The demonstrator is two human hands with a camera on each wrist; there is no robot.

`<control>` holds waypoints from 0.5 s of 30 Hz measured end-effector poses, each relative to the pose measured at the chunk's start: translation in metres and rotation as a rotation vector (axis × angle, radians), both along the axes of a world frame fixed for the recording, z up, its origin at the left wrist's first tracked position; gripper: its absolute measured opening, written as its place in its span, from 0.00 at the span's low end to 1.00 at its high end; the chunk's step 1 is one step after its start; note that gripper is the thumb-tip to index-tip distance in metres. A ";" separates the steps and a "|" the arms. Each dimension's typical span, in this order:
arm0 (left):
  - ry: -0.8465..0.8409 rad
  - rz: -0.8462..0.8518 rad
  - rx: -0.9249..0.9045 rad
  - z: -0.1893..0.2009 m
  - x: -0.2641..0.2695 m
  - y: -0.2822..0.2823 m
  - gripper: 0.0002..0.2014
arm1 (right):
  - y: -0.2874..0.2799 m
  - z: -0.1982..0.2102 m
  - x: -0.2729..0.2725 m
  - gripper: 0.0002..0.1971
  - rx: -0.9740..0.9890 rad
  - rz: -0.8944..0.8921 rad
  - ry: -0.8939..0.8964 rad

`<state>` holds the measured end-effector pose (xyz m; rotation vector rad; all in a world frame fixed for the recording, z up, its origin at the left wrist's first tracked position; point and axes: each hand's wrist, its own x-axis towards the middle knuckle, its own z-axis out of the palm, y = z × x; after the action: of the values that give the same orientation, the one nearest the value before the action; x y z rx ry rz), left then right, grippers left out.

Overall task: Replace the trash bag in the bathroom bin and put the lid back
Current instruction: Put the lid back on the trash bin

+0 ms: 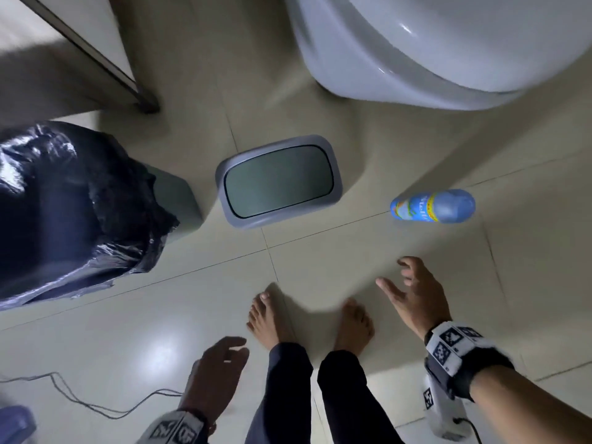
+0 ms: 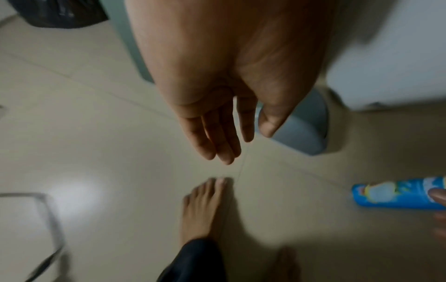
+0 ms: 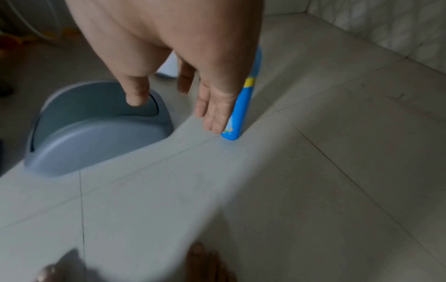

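with fingers [image 3: 212, 114] slack and spread, gripping nothing, right hand [image 1: 416, 293] hanging above the floor tiles [image 1: 352, 251], between the lid and the blue spray can. left hand [image 1: 217, 373] likewise loose and empty — fingers nearly straight, pointing down toward the bare feet [image 1: 266, 318]. tagged bands on both wrists, square black-and-white marker patterns only, no readable words.

outward from there: grey lid [image 1: 278, 181] lying flat on the floor, apart from the bin, just in front of the white toilet [image 1: 432, 43]. bin [image 1: 176, 200] at the left, grey-green, with a black trash bag [image 1: 64, 203] draped over its mouth and down its side; whether seated fully round the rim, hard to tell, since the far edge runs out of view.

judged from this: bag step looks done or close to done, lid step not yet done — still to be picked up and pressed onto the bin. right hand nearer to it.

blue spray can [image 1: 432, 206] lying on its side to the right of the lid, well apart from it. label in blue, yellow and white, with lettering too blurred to read; no brand made out. thin cable [image 1: 80, 398] trailing across the tiles at lower left.
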<state>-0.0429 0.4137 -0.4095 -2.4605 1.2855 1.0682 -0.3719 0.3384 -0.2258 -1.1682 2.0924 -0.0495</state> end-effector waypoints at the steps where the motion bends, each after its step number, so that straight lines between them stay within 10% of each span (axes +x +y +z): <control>1: 0.109 0.063 0.054 0.063 0.002 -0.024 0.10 | -0.011 0.002 0.010 0.26 -0.003 0.013 -0.012; 5: 0.382 0.193 0.035 0.174 0.009 -0.110 0.12 | -0.068 -0.001 0.041 0.25 -0.042 0.103 -0.061; 15: 0.318 0.211 -0.095 0.111 0.019 -0.217 0.22 | -0.177 -0.058 0.066 0.27 0.053 0.262 -0.034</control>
<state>-0.0243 0.1971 -0.2982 -2.6224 1.1982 1.5365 -0.3062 0.1614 -0.2840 -1.3887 1.8843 0.1071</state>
